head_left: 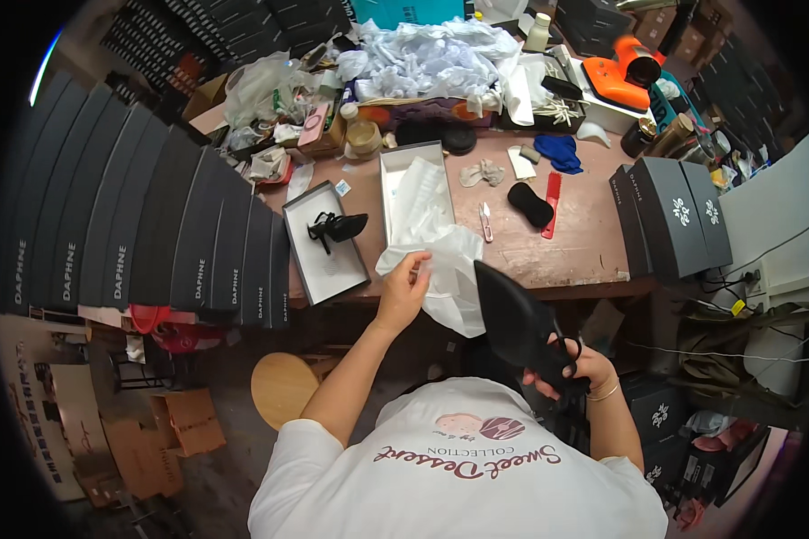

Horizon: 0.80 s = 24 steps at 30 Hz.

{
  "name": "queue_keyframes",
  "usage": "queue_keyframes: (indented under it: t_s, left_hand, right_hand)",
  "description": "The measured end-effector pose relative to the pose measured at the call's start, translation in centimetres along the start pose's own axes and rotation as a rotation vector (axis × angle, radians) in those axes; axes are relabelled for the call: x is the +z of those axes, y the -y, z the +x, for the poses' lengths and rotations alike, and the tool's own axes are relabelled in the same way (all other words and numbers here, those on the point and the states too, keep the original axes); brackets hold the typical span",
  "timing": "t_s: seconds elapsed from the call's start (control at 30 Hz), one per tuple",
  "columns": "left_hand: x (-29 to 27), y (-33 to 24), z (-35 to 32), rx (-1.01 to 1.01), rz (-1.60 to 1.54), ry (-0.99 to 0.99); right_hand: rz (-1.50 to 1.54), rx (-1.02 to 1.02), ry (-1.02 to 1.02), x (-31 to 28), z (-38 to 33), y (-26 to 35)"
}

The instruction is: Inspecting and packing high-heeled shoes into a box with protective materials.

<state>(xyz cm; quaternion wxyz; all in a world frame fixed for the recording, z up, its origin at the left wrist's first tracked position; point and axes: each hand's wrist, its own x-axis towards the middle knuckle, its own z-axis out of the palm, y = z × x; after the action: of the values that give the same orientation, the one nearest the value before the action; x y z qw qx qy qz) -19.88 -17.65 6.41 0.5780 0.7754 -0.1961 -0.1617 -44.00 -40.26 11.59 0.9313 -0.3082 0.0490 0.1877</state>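
Observation:
My right hand is wrapped around the strap and heel end of a black pointed shoe. The shoe is held off the table's front edge, its toe pointing up and to the left. With finger and thumb, my left hand pinches a sheet of white tissue paper that hangs over the table edge. More tissue lies inside the open grey shoebox just beyond. To its left, a shallow box lid carries a second black shoe with a high heel and straps.
A black shoe brush, a red comb-like strip, small snips and a blue cloth lie on the table. Dark shoeboxes line the left; more boxes stand right. Crumpled tissue fills the back. A round stool stands below.

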Motion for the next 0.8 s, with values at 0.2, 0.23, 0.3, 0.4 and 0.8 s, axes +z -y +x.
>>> queue_keyframes:
  t_s: [0.2,0.23,0.3,0.4,0.8]
  left_hand:
    - [-2.6,1.0,-5.6,-0.151,-0.720,0.011]
    - [-2.6,0.8,-6.2,-0.362,-1.062,0.027]
    - [-3.2,-0.5,-7.4,-0.175,-0.676,0.129]
    - [-4.5,-2.4,-8.2,0.357,0.397,0.165]
    - [-2.8,-3.9,-8.9,0.537,0.381,0.062]
  right_hand:
    - [-0.442,0.374,-0.194,7.3,5.1,-2.4]
    - [-0.471,0.318,-0.244,7.3,6.4,-3.5]
    - [-0.524,0.214,-0.350,6.3,8.3,-5.8]
    - [0.053,0.144,-0.309,4.1,7.3,-7.0]
    - [0.587,0.105,0.132,2.9,3.7,-9.4]
